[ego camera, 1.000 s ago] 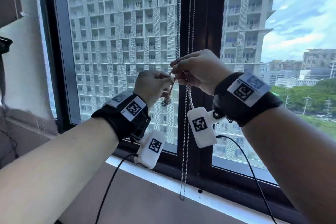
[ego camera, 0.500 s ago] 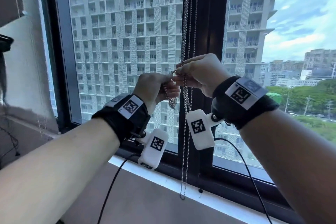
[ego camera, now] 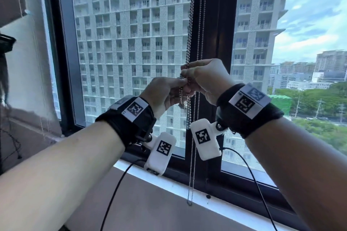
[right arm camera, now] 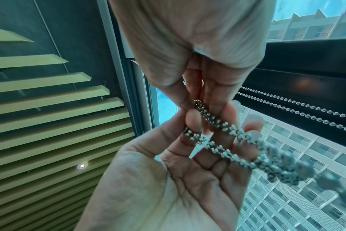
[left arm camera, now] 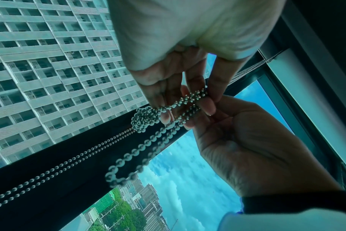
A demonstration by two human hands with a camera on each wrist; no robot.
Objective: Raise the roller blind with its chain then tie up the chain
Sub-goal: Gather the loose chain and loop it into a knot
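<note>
Head looks down; wrist views, seemingly upward, share chain.

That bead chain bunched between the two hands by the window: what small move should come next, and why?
Probably draw the loose loop snug through the bunch. Both hands pinch the chain: the left hand and the right hand meet at a clump of beads that looks slack, and a loop hangs free below it. The knot does not look tight yet.

White window sill (chain end just above)
</note>
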